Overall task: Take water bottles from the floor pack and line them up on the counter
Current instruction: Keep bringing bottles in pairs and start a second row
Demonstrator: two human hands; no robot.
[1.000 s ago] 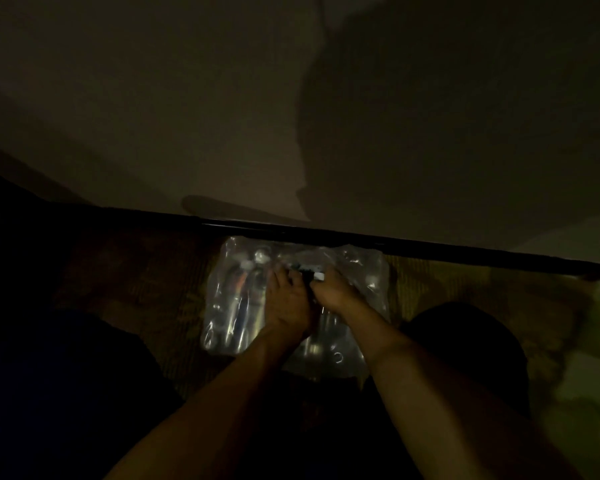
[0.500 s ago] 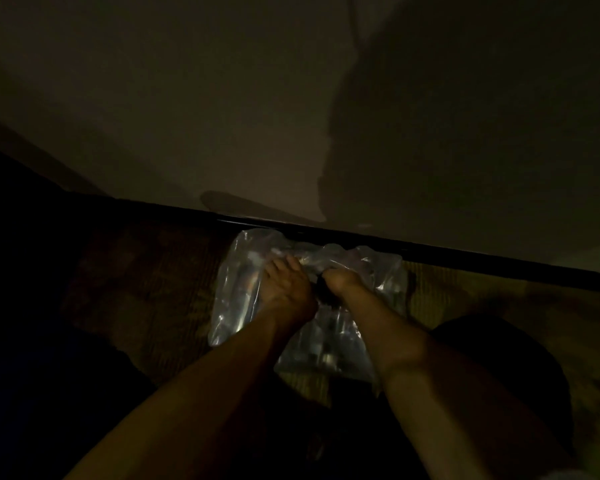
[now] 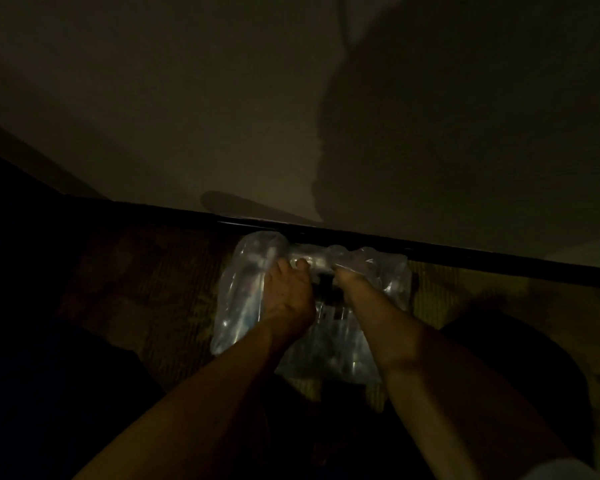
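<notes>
A shrink-wrapped pack of water bottles (image 3: 243,306) lies on the patterned floor against the dark baseboard, in dim light. My left hand (image 3: 288,296) grips the clear plastic wrap (image 3: 378,268) at the pack's top, fingers curled into it. My right hand (image 3: 352,284) pinches the wrap just to the right, pulling it apart, and a dark gap shows between the two hands. Bottles show faintly through the film. No counter is in view.
A dark baseboard (image 3: 465,252) runs along the foot of a plain wall (image 3: 187,98) just behind the pack. Patterned carpet (image 3: 160,289) extends to the left and right. My dark-clothed knees fill the lower corners.
Both hands have shifted up toward the pack's far edge and pulled apart. The wrap has bunched up there, and a dark opening has appeared between the hands.
</notes>
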